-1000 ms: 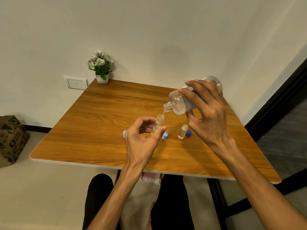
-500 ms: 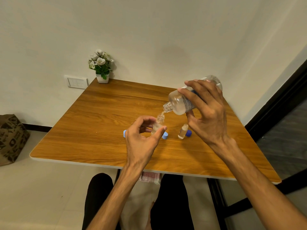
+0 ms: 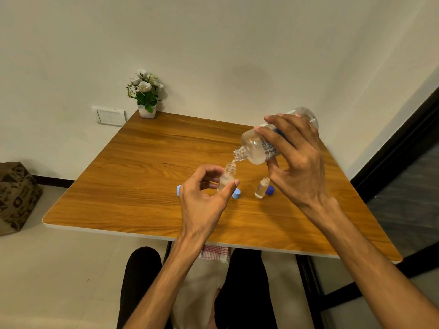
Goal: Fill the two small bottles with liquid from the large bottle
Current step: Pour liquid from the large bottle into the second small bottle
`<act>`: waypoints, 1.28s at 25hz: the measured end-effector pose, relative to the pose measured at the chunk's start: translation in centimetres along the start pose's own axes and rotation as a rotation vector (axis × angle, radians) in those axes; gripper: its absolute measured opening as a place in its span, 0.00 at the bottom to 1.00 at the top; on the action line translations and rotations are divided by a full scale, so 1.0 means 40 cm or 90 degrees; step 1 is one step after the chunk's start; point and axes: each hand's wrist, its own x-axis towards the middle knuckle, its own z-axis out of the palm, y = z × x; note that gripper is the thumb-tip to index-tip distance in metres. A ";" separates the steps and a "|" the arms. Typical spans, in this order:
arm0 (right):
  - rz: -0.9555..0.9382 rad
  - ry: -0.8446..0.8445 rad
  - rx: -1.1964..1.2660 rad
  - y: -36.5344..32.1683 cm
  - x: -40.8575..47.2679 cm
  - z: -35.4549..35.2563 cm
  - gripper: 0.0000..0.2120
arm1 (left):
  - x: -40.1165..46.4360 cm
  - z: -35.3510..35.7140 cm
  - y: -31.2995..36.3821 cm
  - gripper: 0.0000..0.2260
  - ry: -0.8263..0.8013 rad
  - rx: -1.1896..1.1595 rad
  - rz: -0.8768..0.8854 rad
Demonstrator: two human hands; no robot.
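Little has changed over the last second: your right hand point(image 3: 297, 160) keeps the large bottle point(image 3: 259, 148) tipped at much the same slant, its open mouth just above the neck of the small bottle point(image 3: 227, 178), and a thin thread of clear liquid still bridges the two. Your right fingers are wrapped around the large bottle's body. Your left hand point(image 3: 204, 200) has stayed put, its thumb and fingers pinching the small bottle and holding it upright near the middle of the counter point(image 3: 142, 167), toward the near edge.

The steady pose suggests the pour is ongoing, not ending. How full the held bottle is you cannot read clearly through the glare.

The second small bottle point(image 3: 261, 188) stands uncapped just to the right, apart from both hands, and looks already largely filled. If so, this is the last fill. A dark blue cap point(image 3: 270, 191) lies beside it, and two pale blue caps point(image 3: 236, 194) sit near your left hand.
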 end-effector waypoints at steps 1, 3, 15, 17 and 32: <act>0.000 -0.001 -0.001 0.000 -0.001 0.001 0.28 | 0.000 0.000 0.000 0.14 0.000 0.001 0.000; -0.001 -0.003 -0.002 0.001 -0.002 0.002 0.28 | 0.000 0.000 0.002 0.14 0.000 0.004 0.003; -0.011 -0.010 0.003 -0.005 -0.004 0.009 0.28 | -0.001 -0.003 0.006 0.14 -0.005 0.003 0.012; -0.016 -0.008 0.000 -0.007 -0.005 0.009 0.28 | 0.000 -0.004 0.006 0.14 -0.003 0.000 0.011; -0.031 -0.011 -0.014 -0.010 -0.001 0.010 0.28 | -0.002 -0.006 -0.006 0.14 -0.009 0.003 0.002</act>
